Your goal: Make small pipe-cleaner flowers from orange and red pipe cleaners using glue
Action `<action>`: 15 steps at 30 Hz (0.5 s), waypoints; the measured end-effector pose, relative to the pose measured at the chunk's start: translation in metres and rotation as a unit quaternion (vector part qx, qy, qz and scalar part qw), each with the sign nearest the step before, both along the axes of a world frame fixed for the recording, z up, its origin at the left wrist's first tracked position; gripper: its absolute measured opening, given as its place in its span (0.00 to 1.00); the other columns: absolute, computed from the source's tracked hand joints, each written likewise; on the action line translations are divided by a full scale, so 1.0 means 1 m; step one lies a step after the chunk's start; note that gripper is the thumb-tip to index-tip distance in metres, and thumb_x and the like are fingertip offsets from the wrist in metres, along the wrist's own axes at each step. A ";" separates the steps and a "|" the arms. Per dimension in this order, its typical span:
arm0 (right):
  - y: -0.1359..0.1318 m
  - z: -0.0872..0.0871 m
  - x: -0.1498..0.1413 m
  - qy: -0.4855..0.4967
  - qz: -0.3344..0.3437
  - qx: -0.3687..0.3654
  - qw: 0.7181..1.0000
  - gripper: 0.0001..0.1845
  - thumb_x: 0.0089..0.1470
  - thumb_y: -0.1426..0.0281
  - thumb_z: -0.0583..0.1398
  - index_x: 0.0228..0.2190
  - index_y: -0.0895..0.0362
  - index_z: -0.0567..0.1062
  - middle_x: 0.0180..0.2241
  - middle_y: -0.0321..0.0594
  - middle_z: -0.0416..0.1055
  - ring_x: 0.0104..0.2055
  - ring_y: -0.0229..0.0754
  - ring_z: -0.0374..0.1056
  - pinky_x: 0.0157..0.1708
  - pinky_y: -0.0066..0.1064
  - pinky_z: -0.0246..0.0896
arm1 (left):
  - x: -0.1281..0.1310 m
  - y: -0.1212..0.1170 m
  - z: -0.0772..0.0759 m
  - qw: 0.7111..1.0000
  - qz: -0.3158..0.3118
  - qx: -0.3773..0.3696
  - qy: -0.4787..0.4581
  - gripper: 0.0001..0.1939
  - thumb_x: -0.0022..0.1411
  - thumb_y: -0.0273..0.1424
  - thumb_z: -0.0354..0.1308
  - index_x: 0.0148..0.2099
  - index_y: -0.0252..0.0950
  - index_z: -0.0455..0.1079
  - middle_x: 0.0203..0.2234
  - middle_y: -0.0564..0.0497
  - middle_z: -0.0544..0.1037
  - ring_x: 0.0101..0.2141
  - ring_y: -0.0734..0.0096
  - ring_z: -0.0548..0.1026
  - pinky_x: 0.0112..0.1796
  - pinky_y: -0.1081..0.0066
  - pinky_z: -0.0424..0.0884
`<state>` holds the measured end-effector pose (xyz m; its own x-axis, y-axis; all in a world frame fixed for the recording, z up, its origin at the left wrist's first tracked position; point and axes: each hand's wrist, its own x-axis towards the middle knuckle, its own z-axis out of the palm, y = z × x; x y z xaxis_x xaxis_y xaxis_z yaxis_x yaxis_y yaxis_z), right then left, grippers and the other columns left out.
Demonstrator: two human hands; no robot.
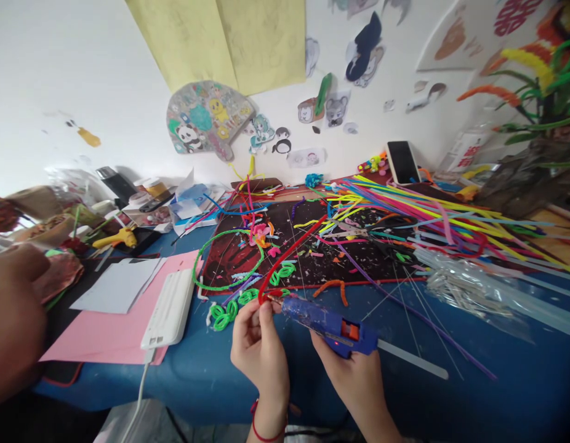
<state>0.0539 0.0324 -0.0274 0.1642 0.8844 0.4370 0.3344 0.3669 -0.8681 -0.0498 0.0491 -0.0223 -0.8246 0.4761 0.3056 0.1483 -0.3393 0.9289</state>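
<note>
My left hand (256, 344) is closed, pinching the lower end of a long red pipe cleaner (285, 258) that slants up to the right over a dark mat (386, 261). My right hand (354, 375) grips a blue hot glue gun (329, 323), its nozzle pointing left at the pinched end. A clear glue stick (412, 360) juts from the gun's back. Green pipe-cleaner loops (232, 304) lie just left of my left hand, beside a big green ring (227, 261).
A pile of coloured pipe cleaners (428, 215) covers the right of the blue table (497, 381), with a bag of glue sticks (469, 286). A white power strip (169, 307), pink paper (109, 332), a yellow glue gun (119, 238) and a phone (402, 161) lie around.
</note>
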 end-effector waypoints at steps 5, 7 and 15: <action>0.001 0.001 0.000 -0.015 -0.010 0.016 1.000 0.04 0.51 0.72 0.61 0.26 0.55 0.77 0.25 0.40 0.80 0.28 0.47 0.78 0.28 0.28 0.73 | 0.000 -0.001 0.002 1.000 0.008 -0.010 0.017 0.05 0.56 0.31 0.64 0.35 0.35 0.73 0.20 0.56 0.78 0.21 0.74 0.77 0.26 0.76 0.73; 0.001 0.002 -0.001 -0.014 -0.010 0.020 1.000 0.05 0.51 0.72 0.61 0.27 0.55 0.77 0.26 0.41 0.80 0.29 0.47 0.78 0.27 0.28 0.72 | 0.001 -0.001 0.002 1.000 0.010 -0.010 0.014 0.06 0.56 0.32 0.64 0.35 0.35 0.73 0.20 0.56 0.78 0.21 0.74 0.76 0.25 0.76 0.72; 0.001 0.002 -0.001 -0.020 -0.016 0.024 0.999 0.06 0.51 0.71 0.60 0.25 0.55 0.76 0.24 0.41 0.79 0.27 0.47 0.77 0.26 0.29 0.72 | 0.001 -0.001 0.004 1.000 0.015 -0.018 0.015 0.07 0.56 0.33 0.64 0.35 0.35 0.73 0.20 0.56 0.78 0.21 0.74 0.76 0.25 0.75 0.73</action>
<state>0.0530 0.0332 -0.0254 0.1736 0.8568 0.4856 0.3813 0.3962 -0.8353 -0.0485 0.0477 -0.0180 -0.8298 0.4616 0.3136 0.1863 -0.3006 0.9354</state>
